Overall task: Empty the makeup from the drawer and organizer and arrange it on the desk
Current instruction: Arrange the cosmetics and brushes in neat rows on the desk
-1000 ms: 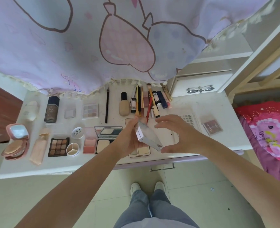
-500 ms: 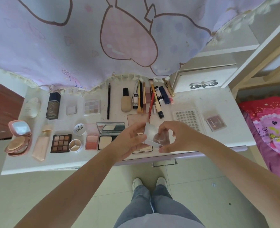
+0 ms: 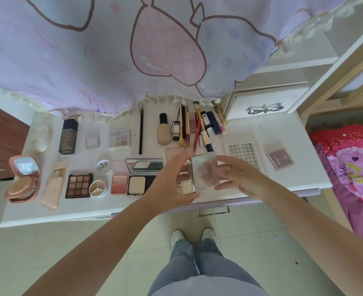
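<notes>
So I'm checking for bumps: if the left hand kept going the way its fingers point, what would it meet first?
Probably the red pencil among the brushes beyond the left hand; depth is unclear.

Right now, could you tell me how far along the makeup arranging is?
Mostly done: palettes, bottles and pencils lie in rows on the desk, such as the brown eyeshadow palette and the open pink compact. In hand: the left hand and right hand hold a square silver compact above the front edge. Left: setting it down; whether the white drawer is empty is hidden.
</notes>
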`<state>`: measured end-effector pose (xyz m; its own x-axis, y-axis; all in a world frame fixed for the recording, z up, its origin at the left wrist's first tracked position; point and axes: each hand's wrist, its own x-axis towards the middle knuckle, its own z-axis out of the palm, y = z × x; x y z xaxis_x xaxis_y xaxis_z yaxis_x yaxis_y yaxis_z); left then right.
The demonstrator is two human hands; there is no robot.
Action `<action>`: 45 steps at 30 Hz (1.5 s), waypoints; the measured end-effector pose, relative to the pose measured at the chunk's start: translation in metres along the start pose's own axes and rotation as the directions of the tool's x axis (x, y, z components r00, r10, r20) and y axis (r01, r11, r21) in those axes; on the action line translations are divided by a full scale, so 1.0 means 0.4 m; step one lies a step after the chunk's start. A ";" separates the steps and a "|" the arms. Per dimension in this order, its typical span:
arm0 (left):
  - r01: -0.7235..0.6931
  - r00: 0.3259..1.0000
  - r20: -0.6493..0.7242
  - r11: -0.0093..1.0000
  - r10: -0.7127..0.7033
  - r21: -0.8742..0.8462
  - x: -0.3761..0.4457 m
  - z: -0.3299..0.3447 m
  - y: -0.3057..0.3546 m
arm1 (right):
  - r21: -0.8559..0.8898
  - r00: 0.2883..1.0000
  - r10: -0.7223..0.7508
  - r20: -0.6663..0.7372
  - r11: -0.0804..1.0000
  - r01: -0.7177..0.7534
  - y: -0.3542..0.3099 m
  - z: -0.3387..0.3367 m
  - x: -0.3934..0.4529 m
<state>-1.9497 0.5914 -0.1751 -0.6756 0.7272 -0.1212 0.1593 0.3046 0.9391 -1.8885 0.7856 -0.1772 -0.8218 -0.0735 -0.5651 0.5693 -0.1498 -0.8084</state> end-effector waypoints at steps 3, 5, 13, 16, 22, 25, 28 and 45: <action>0.013 0.999 0.045 1.000 -0.011 -0.026 -0.012 -0.002 0.000 | 0.078 0.998 -0.052 0.041 0.996 0.049 0.025 -0.009 0.008; 0.053 0.996 0.072 0.992 -0.045 -0.112 -0.016 -0.013 0.001 | 0.169 0.994 -0.072 0.081 0.984 0.058 0.031 -0.028 0.014; 0.149 0.971 0.211 0.975 -0.113 -0.162 0.012 -0.015 0.008 | 0.319 0.989 -0.024 0.143 0.947 -0.023 0.015 -0.026 0.035; 0.178 0.972 0.193 0.957 -0.135 -0.231 0.019 -0.006 0.006 | 0.380 0.990 -0.036 0.136 0.925 -0.018 0.015 -0.025 0.049; 0.121 0.992 -0.011 0.990 -0.122 -0.075 0.028 0.006 -0.003 | 0.183 1.000 0.024 0.014 0.983 -0.026 -0.007 0.007 0.055; 0.086 0.994 -0.077 0.990 -0.077 0.113 0.026 -0.005 -0.010 | 0.067 0.995 0.068 0.070 0.995 -0.072 -0.004 0.027 0.043; 0.064 0.998 -0.009 0.965 -0.064 0.254 0.023 -0.012 -0.011 | -0.036 0.986 0.130 0.104 0.991 -0.127 -0.001 0.043 0.046; -0.117 0.988 0.140 0.929 0.071 0.351 -0.007 0.002 0.002 | 0.010 0.956 0.220 0.193 0.974 -0.226 0.022 0.074 0.039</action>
<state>-1.9472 0.5900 -0.1742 -0.5551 0.8260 -0.0979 0.4796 0.4141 0.7736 -1.8970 0.7538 -0.1883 -0.6656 -0.2933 -0.6863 0.7399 -0.1389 -0.6582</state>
